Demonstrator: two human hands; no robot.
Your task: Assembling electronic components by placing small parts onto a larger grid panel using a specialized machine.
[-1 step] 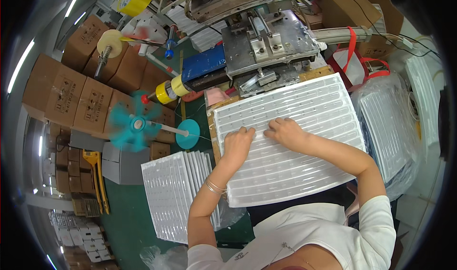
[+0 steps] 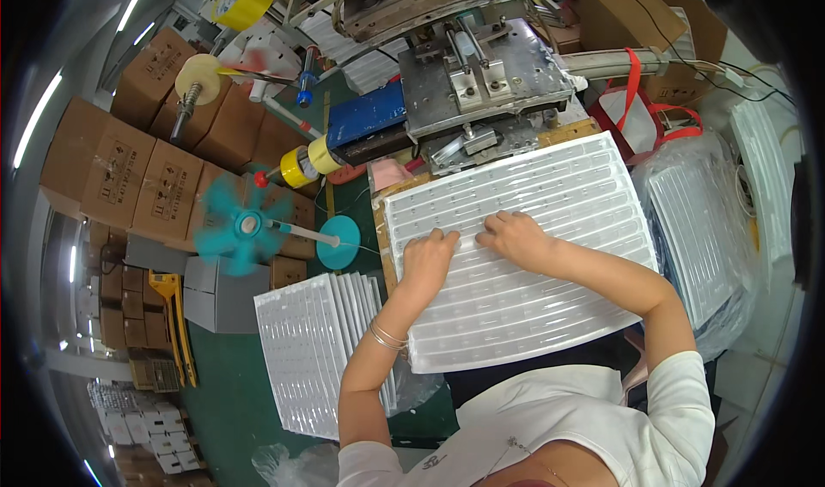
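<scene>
A large white plastic tray with long ribbed channels [image 2: 516, 315] lies in front of me, tilted slightly in the view. My left hand [image 2: 428, 259] rests on its left-middle part, fingers curled down and pressed together. Just to the right, my right hand [image 2: 514, 238] bends its fingers onto the same tray. A short gap separates the two hands. Whatever the fingertips pinch, if anything, is hidden or too small to name. Small clear shapes sit in rows along the channels.
Beyond the tray stands a metal machine [image 2: 473, 70]. A teal fan [image 2: 339, 242] is at the left, above a stack of white trays [image 2: 301, 358]. More trays in clear plastic [image 2: 696, 229] stand at the right. Cardboard boxes [image 2: 112, 161] are piled far left.
The fan's blades have turned. Both hands and the tray stay in practically the same place.
</scene>
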